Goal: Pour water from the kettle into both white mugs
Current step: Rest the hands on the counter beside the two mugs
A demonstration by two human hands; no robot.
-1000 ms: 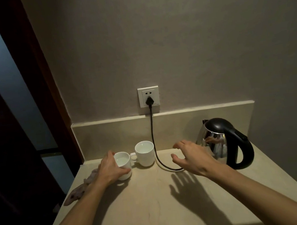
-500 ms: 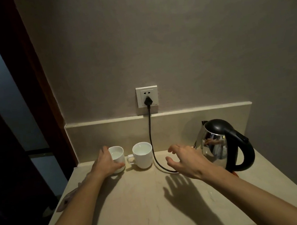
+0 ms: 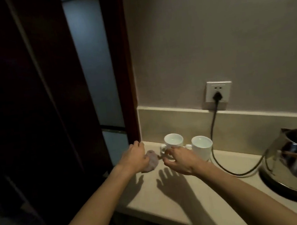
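Note:
Two white mugs stand side by side by the backsplash, the left mug and the right mug, each with water in it. The steel kettle with a black lid and handle sits on its base at the right edge of the view. My left hand rests on a crumpled purple-grey cloth left of the mugs, fingers curled over it. My right hand hovers in front of the left mug, fingers spread, holding nothing; it is far from the kettle.
A black power cord runs from the wall socket down behind the right mug and across the beige counter to the kettle base. A dark wooden door frame borders the counter's left end. The counter's front edge drops off near my forearms.
The view has swung left. My left hand left the left mug and went onto the cloth. My right hand moved from near the kettle over to the mugs.

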